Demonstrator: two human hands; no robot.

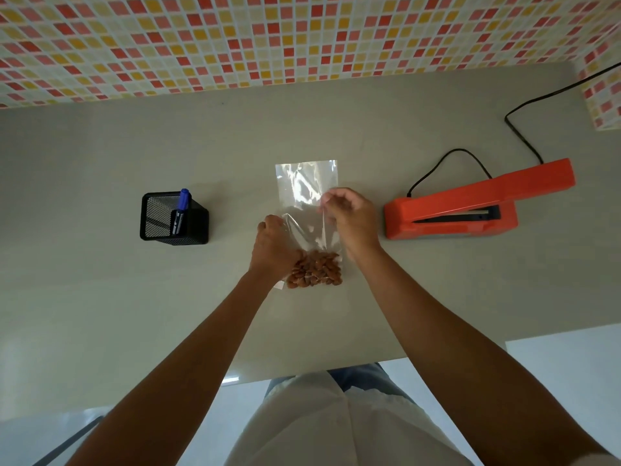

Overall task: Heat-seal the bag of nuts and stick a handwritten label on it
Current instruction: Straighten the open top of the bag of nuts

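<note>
Hands: left hand (274, 240) grips bag (307, 183) left edge, right hand (349, 216) pinches right edge | mesh holder (158, 220), 1 blue marker (183, 205) left | bag centre on surface (100, 280), nuts (314, 272) at near end | orange sealer (470, 203) right

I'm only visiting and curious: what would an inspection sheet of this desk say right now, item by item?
Surface: grey table, smooth.
Job's things: clear bag lying flat, nuts gathered at its near end; orange heat sealer to the right, arm raised; blue marker standing in a black mesh pen holder to the left; label, nothing seen.
Clutter: nothing seen.
Hands: left hand grips the bag's left edge; right hand pinches its right edge.
Cables: black cable runs from the sealer towards the far right.
Surroundings: mosaic-tiled wall in red, yellow and cream behind the table.
</note>
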